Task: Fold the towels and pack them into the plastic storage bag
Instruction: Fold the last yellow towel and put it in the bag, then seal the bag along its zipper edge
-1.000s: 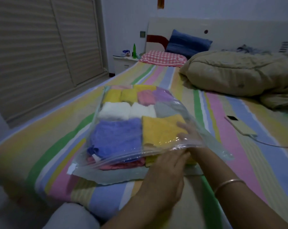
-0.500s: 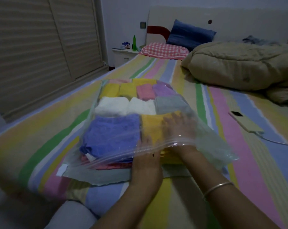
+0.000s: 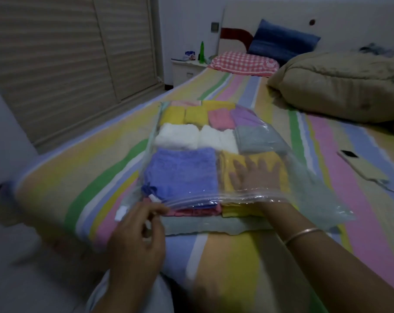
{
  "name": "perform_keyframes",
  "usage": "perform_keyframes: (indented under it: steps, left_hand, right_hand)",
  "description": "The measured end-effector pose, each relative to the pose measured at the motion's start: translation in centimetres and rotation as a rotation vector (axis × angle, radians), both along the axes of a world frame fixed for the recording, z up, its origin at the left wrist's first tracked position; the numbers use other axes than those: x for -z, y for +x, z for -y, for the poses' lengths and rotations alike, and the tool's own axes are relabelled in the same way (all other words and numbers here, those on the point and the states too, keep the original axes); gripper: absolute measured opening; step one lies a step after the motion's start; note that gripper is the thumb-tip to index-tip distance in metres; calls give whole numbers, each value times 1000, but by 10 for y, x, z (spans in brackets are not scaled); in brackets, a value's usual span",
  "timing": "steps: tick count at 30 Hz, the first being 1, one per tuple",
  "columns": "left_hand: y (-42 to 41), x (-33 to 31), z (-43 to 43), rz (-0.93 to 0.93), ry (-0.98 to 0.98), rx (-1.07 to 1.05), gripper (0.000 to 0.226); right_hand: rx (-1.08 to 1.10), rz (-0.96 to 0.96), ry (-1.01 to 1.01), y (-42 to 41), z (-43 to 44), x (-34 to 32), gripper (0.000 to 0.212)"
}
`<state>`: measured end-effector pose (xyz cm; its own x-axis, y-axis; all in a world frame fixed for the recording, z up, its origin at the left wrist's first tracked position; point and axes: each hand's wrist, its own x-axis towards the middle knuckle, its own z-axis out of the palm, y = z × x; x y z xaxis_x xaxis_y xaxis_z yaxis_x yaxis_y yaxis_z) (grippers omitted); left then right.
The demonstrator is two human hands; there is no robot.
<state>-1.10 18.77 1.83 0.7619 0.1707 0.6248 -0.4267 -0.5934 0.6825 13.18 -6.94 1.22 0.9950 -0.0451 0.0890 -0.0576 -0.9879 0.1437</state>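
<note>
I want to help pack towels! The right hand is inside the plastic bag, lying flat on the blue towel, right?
Not quite. The right hand is inside the plastic bag and lying flat, but on the yellow towel, not the blue towel beside it. The head view shows this through the clear plastic.

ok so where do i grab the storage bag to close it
Pinch the zip strip at its left end, coming from the near edge: the plastic storage bag lies flat with its mouth toward you. The right hand is inside it.
</note>
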Motion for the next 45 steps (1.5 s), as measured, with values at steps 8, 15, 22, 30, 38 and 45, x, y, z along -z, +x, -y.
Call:
perform_keyframes:
  steps: [8, 15, 22, 30, 38, 45]
  left_hand:
    - [40, 19, -61, -306, -331, -299, 22]
    - [59, 44, -78, -632, -435, -92, 30]
    - [48, 60, -83, -593, -564, -28, 29]
    - [54, 62, -90, -628, -537, 3, 29]
    - [45, 61, -111, -719, -573, 101, 36]
    - [42, 53, -106, -629, -455, 211, 37]
  right_hand:
    - [183, 61, 247, -63, 15, 15, 74]
    - [-510, 311, 249, -139, -104, 3, 54]
    - [-621, 77, 302, -76, -175, 10, 65]
    - [-737, 90, 251, -74, -167, 28, 54]
    - [-616, 374, 591, -155, -163, 9, 18]
    - [-487, 342, 371, -98, -188, -16, 55]
